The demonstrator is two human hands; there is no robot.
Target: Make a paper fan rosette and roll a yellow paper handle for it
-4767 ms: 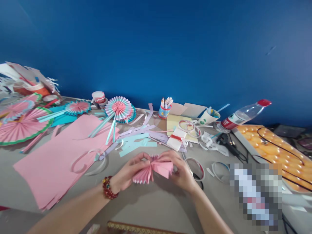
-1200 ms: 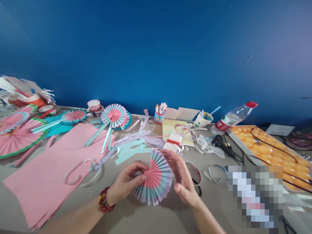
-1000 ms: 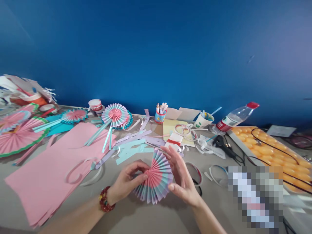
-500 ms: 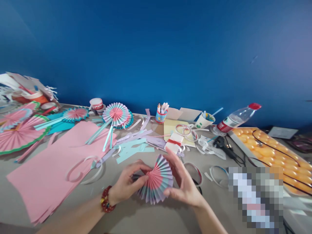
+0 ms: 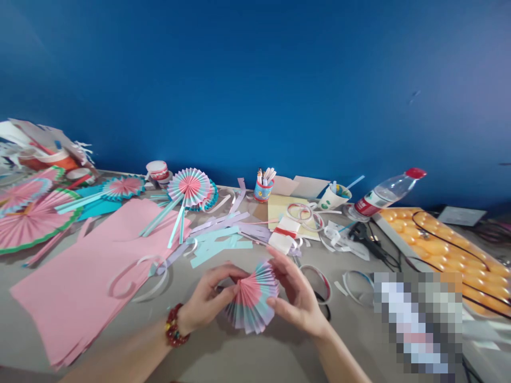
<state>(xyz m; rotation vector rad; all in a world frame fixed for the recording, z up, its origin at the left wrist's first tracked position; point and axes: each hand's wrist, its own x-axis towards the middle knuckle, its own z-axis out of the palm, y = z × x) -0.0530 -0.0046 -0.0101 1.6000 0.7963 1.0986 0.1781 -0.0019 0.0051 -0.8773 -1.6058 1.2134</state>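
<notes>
A pleated paper fan (image 5: 255,300), pink at its centre with light blue and lilac bands outside, is half spread between my hands, above the table (image 5: 223,361). My left hand (image 5: 209,298), with a red bead bracelet (image 5: 175,325) at the wrist, pinches the fan's gathered middle between thumb and fingers. Around the right edge curls my right hand (image 5: 297,298), its thumb on the pleats and its fingers by the upper rim. The fingertips behind the paper are partly hidden.
Pink paper sheets (image 5: 75,282) lie left, near finished fans (image 5: 189,189). Paper strips (image 5: 219,242), tape rolls (image 5: 317,282) and a pen cup (image 5: 264,189) are ahead. To the right are a glue gun (image 5: 369,242), its cable, a bottle (image 5: 379,199) and an orange-patterned board (image 5: 443,250).
The fan's right side has been drawn slightly left and its upper part lowered, so its pleats sit closer. My right hand has shifted a little left with it; my left hand stays nearly still.
</notes>
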